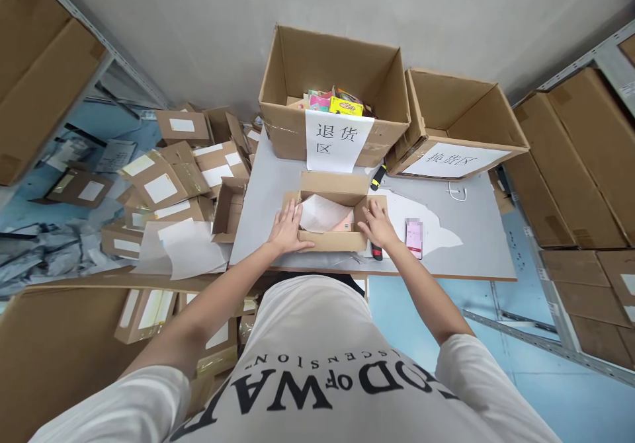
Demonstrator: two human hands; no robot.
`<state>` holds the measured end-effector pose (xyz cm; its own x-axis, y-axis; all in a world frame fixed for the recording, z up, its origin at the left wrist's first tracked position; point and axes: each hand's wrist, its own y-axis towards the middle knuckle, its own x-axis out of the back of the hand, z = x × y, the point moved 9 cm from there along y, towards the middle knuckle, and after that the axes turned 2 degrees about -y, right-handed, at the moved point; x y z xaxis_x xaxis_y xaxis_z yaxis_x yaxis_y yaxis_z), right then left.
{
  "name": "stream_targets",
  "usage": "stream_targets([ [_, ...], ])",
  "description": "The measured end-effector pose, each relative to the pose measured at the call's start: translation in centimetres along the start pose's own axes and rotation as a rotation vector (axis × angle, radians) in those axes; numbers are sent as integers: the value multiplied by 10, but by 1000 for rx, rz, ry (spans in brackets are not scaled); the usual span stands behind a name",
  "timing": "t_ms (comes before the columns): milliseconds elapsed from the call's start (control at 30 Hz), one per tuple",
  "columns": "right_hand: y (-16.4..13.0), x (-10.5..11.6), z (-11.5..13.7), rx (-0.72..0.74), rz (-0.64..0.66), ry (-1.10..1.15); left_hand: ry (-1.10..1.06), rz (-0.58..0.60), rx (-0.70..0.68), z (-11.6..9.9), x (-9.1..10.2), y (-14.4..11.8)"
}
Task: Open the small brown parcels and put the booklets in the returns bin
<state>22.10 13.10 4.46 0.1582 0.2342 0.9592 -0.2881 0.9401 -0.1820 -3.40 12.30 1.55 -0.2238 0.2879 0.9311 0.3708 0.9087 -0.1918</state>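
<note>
A small open cardboard box [331, 239] sits near the front edge of the grey table [471, 244]. White paper [322, 213] lies inside it, with something pink showing beneath. My left hand [288, 228] rests on the box's left flap, fingers spread. My right hand [380, 225] presses on the right flap and rim. Both hands touch the box from the sides; neither lifts it.
A large open carton [333, 92] with a white label and colourful packets stands behind, and a second labelled empty carton [459, 125] is to its right. A phone [413, 238] and markers lie on the table. Many small parcels [163, 185] are piled at the left. Shelves with cartons flank both sides.
</note>
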Motion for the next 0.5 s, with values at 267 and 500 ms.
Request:
stream_targets([
  [267, 89, -22, 15, -412, 355, 89, 93, -31, 3, -24, 16, 2],
  [500, 101, -90, 5, -515, 433, 179, 14, 2, 110, -19, 2, 1],
])
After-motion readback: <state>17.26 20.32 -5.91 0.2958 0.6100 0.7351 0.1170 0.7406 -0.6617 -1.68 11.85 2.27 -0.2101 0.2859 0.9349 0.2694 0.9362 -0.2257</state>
